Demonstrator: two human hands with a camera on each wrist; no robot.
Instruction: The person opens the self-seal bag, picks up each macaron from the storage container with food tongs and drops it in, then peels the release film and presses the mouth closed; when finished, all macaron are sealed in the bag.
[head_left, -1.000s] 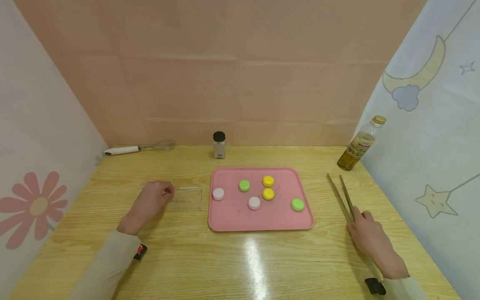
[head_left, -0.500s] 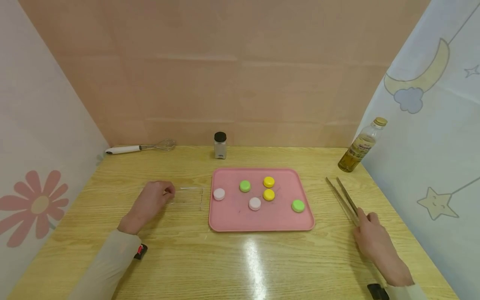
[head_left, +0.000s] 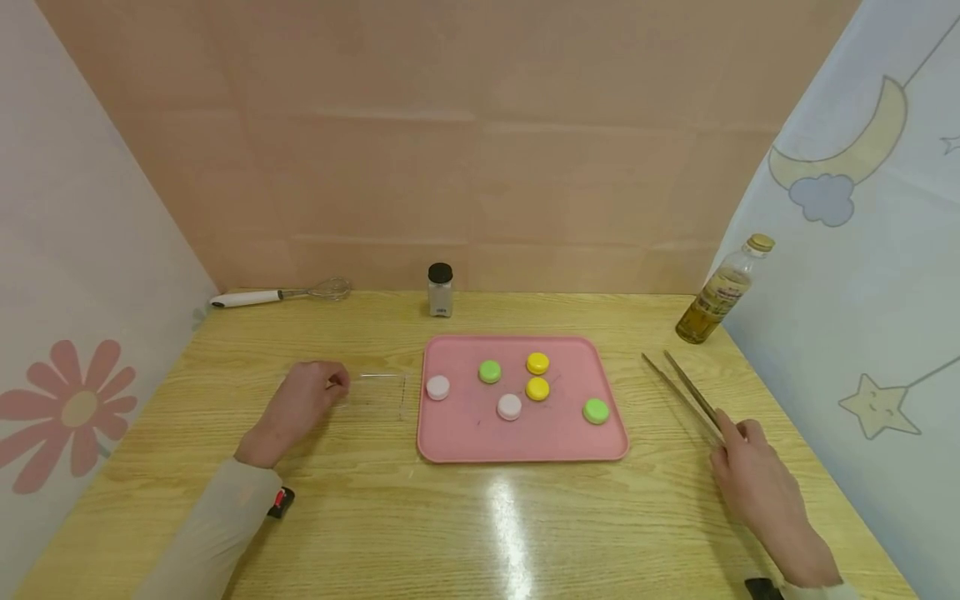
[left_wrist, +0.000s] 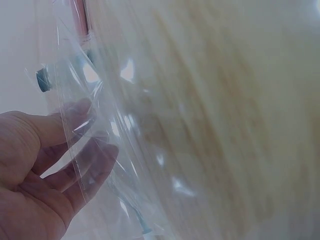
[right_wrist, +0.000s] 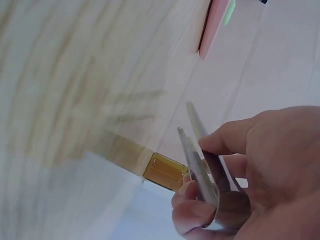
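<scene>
My left hand point(head_left: 300, 408) pinches the left edge of a clear plastic container point(head_left: 381, 398) on the table. In the left wrist view, thumb and fingers grip the see-through plastic point(left_wrist: 107, 117), whose full shape is hard to make out. A pair of metal tongs point(head_left: 695, 393) is in my right hand point(head_left: 761, 492), right of the tray. The right wrist view shows the tongs point(right_wrist: 194, 157) between thumb and fingers, tips apart and holding nothing. Pale pink point(head_left: 509, 407), green point(head_left: 490, 372) and yellow point(head_left: 537, 388) macarons lie spread over a pink tray point(head_left: 465, 446).
Behind the tray stands a small black-lidded jar point(head_left: 440, 292). An oil bottle point(head_left: 716, 300) stands at the back right, beyond the tong tips. A white-handled whisk point(head_left: 258, 298) lies along the table's back left. Patterned cloths point(head_left: 840, 325) border the wooden table point(head_left: 420, 525).
My right hand has shifted slightly right and toward me, and the tong tips have swung a little left. The left hand, container and macarons stay where they were.
</scene>
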